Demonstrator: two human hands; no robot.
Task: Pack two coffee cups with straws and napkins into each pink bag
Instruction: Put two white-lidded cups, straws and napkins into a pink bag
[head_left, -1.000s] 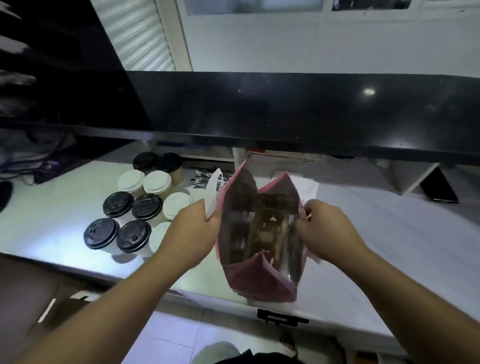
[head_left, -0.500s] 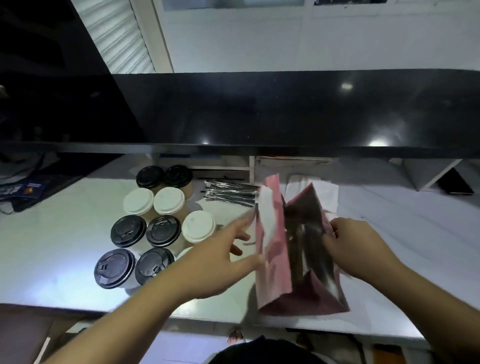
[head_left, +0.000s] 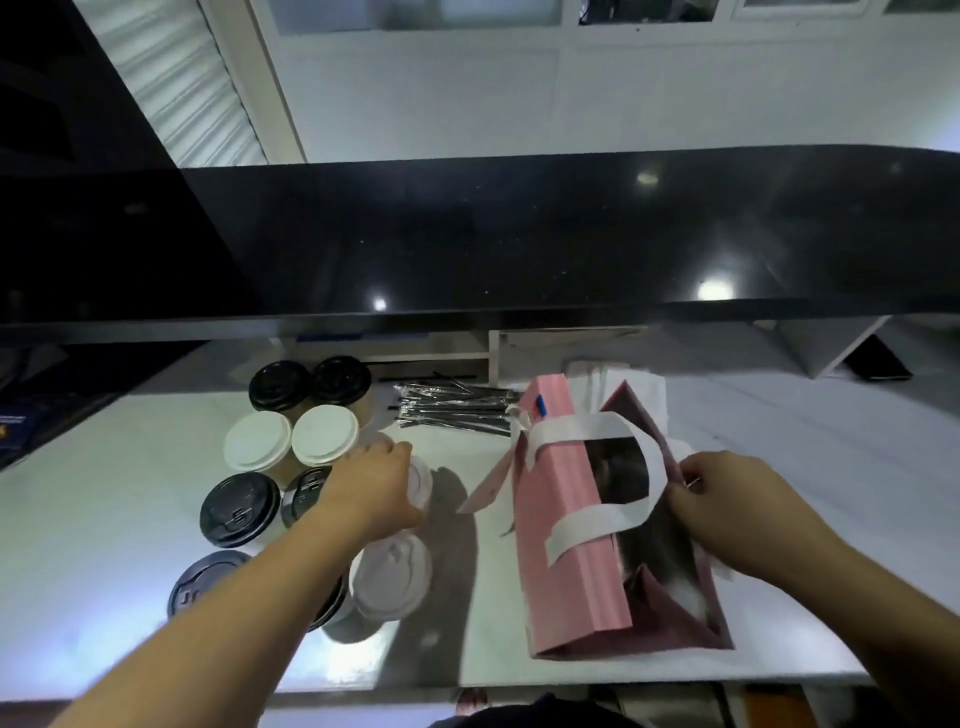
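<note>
The pink bag (head_left: 571, 525) is stood upright on the white counter (head_left: 104, 519), its mouth open and a white handle (head_left: 613, 467) looped across the opening. Its right-hand rim is pinched by the right hand (head_left: 727, 512), whose fingers are curled onto the paper edge. To the left of the bag, a cluster of lidded coffee cups is set out, some with black lids (head_left: 240, 509) and some with white lids (head_left: 324, 435). The left hand (head_left: 371, 493) is laid over a white-lidded cup (head_left: 420, 480) at the near side of that cluster, the fingers bent down around the lid; whether the cup is gripped firmly cannot be told. Another white-lidded cup (head_left: 390, 577) is seen just nearer, left of the bag. Behind the bag and to its left, a bundle of wrapped straws (head_left: 452, 413) is laid. White napkins (head_left: 649, 384) are visible directly behind the bag.
</note>
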